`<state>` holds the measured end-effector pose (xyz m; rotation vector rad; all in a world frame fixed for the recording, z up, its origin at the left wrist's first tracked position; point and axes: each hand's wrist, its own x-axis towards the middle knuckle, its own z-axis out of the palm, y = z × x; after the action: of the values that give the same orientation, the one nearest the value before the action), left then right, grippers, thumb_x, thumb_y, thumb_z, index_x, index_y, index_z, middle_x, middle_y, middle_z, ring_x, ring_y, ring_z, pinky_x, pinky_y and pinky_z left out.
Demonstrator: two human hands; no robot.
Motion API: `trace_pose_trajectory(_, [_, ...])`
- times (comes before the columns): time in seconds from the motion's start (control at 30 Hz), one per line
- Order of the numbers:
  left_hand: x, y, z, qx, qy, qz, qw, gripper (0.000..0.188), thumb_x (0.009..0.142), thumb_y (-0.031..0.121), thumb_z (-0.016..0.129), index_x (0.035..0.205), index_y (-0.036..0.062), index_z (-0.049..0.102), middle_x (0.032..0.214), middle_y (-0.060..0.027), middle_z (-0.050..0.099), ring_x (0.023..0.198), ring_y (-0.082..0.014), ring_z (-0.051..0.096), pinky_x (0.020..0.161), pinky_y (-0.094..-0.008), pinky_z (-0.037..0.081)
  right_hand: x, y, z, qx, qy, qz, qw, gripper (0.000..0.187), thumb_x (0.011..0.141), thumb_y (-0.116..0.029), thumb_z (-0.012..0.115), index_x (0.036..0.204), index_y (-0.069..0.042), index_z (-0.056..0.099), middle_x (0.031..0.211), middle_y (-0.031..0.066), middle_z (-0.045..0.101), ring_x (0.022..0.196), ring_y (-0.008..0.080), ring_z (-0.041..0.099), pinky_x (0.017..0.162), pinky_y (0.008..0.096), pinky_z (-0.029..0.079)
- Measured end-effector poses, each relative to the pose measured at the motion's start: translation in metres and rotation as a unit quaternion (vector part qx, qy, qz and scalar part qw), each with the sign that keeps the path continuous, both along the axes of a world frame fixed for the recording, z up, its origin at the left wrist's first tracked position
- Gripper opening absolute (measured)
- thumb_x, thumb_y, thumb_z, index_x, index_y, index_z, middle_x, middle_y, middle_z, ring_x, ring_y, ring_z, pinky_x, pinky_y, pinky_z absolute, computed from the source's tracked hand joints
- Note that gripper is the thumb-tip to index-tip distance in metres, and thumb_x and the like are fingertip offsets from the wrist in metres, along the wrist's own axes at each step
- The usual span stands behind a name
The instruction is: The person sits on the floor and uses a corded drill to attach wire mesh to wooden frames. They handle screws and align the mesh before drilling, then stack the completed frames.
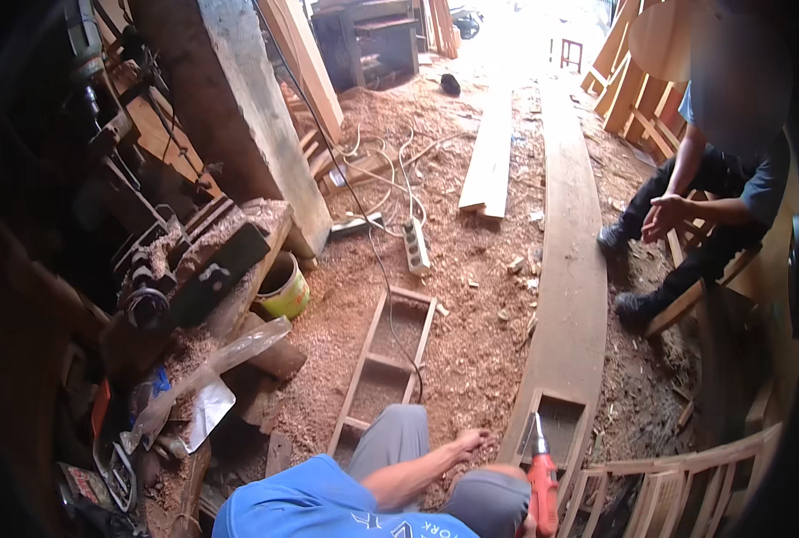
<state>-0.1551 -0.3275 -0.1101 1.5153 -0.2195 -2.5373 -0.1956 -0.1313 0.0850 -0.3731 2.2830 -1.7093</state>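
My right hand [529, 527], mostly cut off by the lower edge, is around a red power drill [544, 491]. The drill's slim metal tip points away from me, over a small wooden frame [577, 448] lying on a long wide plank [571, 224]. Above my knees, my left hand [471, 444] hovers left of the drill with its fingers bent together; whatever they may hold is too small to make out. To the left, a ladder-like wooden frame [378, 359] rests on the shavings, and a dark cable [383, 260] crosses it.
Shavings cover the floor. A white power strip [416, 247] lies ahead, near pale boards [489, 166]. At left stand a cluttered bench [238, 296] and a bucket [285, 291]. Another person [731, 188] sits at right, hands together. A slatted wooden piece [677, 489] lies nearer.
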Motion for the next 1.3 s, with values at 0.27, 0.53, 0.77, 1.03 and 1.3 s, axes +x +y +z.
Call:
trace_pose_trajectory(0.27, [0.001,-0.036,0.029,0.049,0.111,0.191,0.974,0.027,0.095,-0.002,0.053,0.122,-0.0011,0.049,0.118,-0.0195,0.061,0.106,-0.0309,0.064,0.092,-0.038,0.058,0.02,0.016,-0.014,-0.048,0.011,0.022,0.999,0.054,0.07,-0.024,0.075,0.113,0.005,0.063,0.105,0.0125,0.065,0.093,0.0212,0.064,0.085,0.035,0.051])
trace_pose_trajectory(0.53, [-0.018,-0.055,0.033,0.073,0.18,0.3,0.934,0.011,0.091,-0.001,0.058,0.103,-0.0005,0.058,0.102,-0.0182,0.067,0.096,-0.0303,0.068,0.084,-0.0393,0.062,0.018,0.036,-0.01,-0.071,-0.023,0.058,0.996,0.059,0.068,-0.024,0.08,0.115,0.006,0.062,0.105,0.014,0.066,0.095,0.0224,0.065,0.087,0.0349,0.05])
trace_pose_trajectory(0.77, [-0.039,-0.08,0.037,0.007,0.142,0.272,0.952,0.017,0.093,0.002,0.057,0.109,0.0059,0.055,0.105,-0.0155,0.067,0.095,-0.0289,0.068,0.09,-0.0417,0.059,0.006,0.034,0.001,-0.057,-0.042,0.068,0.995,0.06,0.067,-0.024,0.081,0.115,0.006,0.061,0.107,0.0144,0.066,0.097,0.0222,0.064,0.089,0.036,0.05])
trace_pose_trajectory(1.03, [-0.032,-0.08,0.042,-0.13,0.168,0.173,0.962,0.026,0.094,0.001,0.056,0.119,0.0035,0.049,0.115,-0.0142,0.062,0.105,-0.0276,0.063,0.096,-0.041,0.054,0.008,0.034,0.012,-0.011,-0.048,0.076,0.996,0.06,0.068,-0.026,0.08,0.116,0.005,0.062,0.105,0.0136,0.068,0.096,0.022,0.065,0.089,0.0367,0.051])
trace_pose_trajectory(1.3, [-0.032,-0.063,0.05,0.031,0.194,0.253,0.947,0.02,0.097,-0.004,0.046,0.114,0.0011,0.054,0.118,-0.0198,0.061,0.111,-0.0297,0.062,0.104,-0.0483,0.05,0.018,0.049,0.002,-0.012,0.018,0.054,0.998,0.059,0.07,-0.021,0.076,0.118,0.008,0.059,0.105,0.0159,0.068,0.095,0.0239,0.066,0.086,0.0361,0.052])
